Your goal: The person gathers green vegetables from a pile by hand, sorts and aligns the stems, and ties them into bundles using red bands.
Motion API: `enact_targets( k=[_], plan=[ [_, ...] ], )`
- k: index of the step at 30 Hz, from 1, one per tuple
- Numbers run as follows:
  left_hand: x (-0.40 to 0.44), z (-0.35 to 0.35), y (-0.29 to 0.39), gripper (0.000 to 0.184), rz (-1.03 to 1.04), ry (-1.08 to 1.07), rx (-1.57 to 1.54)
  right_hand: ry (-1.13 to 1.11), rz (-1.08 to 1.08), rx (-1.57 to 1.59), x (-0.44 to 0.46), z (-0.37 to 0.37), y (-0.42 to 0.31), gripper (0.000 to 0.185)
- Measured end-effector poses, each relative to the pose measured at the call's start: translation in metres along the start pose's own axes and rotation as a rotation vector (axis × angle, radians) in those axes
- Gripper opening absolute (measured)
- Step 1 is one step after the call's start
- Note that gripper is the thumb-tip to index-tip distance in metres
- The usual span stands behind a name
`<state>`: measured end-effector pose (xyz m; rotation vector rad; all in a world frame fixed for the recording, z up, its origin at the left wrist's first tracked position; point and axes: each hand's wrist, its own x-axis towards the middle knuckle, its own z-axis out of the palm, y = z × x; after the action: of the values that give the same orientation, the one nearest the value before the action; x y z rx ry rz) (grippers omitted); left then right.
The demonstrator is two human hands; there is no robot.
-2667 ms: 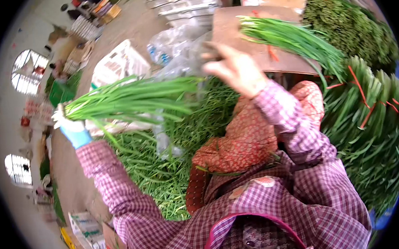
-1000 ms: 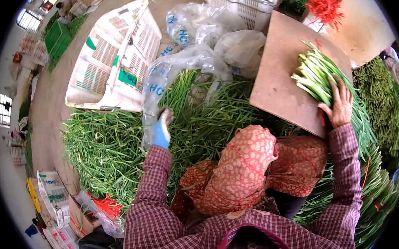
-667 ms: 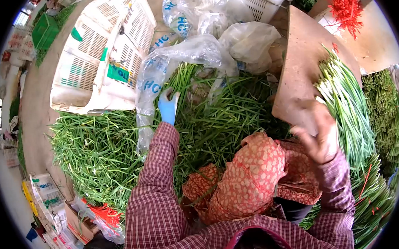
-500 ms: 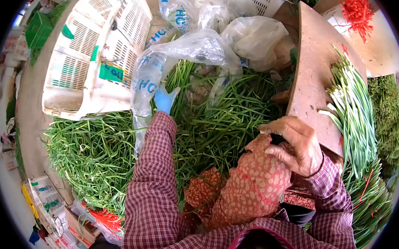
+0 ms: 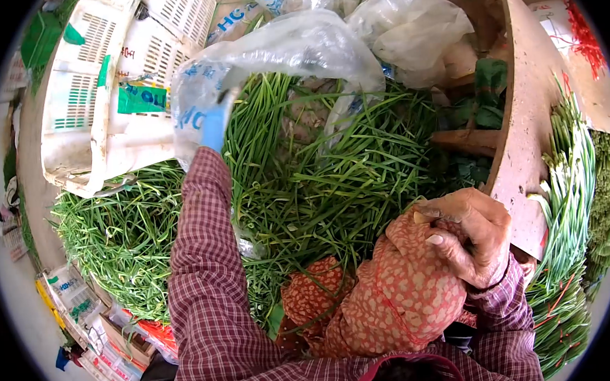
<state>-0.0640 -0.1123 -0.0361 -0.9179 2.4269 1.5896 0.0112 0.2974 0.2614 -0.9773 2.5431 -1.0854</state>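
Left hand point(image 5: 215, 123): blue-gloved, motion-blurred beside the clear plastic bag point(image 5: 304, 45); its grip cannot be made out.
Right hand point(image 5: 469, 233): bare, half curled over a patterned trouser leg point(image 5: 392, 282), narrow gap between thumb and forefinger.
Green stalks point(image 5: 260, 117): heaped right of the left hand, uncountable.
Obstacles: one large white crate point(image 5: 150, 123) left, cropped above; one brown counter point(image 5: 522, 124) right.
Red ties point(image 5: 581, 31): one bunch, partly lost in shadow.

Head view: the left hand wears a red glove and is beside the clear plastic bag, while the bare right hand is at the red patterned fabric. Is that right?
Not quite: the glove is blue, not red, as the head view shows. The left hand is beside the clear plastic bag, and the bare right hand is at the red patterned fabric.
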Motion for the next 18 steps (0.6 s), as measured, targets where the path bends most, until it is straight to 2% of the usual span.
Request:
enact_targets(
  k=[1,4,5,6,8,9,10,12,13,16,18],
  plan=[
    [-0.003,0.009,-0.004,0.098,0.075,0.008,0.242,0.009,0.005,0.007,0.001,0.001,0.0,0.029],
    [-0.016,0.034,-0.022,0.096,0.119,0.049,0.61,0.021,0.005,0.001,0.002,0.003,0.001,0.027],
    [-0.02,0.038,-0.034,0.087,0.306,0.195,0.578,0.032,0.0,-0.011,0.002,0.004,0.001,0.026],
    [-0.016,0.04,-0.043,0.087,0.306,0.193,0.577,0.032,0.002,-0.012,0.004,0.004,0.002,0.026],
    [-0.008,0.04,-0.062,0.074,0.222,0.418,0.447,0.04,-0.009,-0.03,0.003,0.005,0.002,0.024],
    [0.009,0.038,-0.088,0.056,0.351,0.559,0.467,0.04,-0.005,-0.028,0.002,0.005,0.003,0.024],
    [0.008,0.032,-0.088,0.056,0.349,0.556,0.471,0.042,-0.006,-0.032,0.002,0.005,0.003,0.024],
    [0.004,0.018,-0.083,0.045,0.205,0.39,0.691,0.04,-0.01,-0.028,0.003,0.007,0.002,0.024],
    [0.0,0.019,-0.08,0.038,0.157,0.394,0.676,0.041,-0.015,-0.048,0.003,0.008,0.003,0.024],
    [-0.005,0.021,-0.069,0.035,0.12,0.328,0.691,0.042,-0.016,-0.084,0.003,0.009,0.003,0.025],
    [-0.007,0.026,-0.065,0.032,0.171,0.357,0.608,0.041,-0.01,-0.095,0.002,0.009,0.003,0.026]
  ],
)
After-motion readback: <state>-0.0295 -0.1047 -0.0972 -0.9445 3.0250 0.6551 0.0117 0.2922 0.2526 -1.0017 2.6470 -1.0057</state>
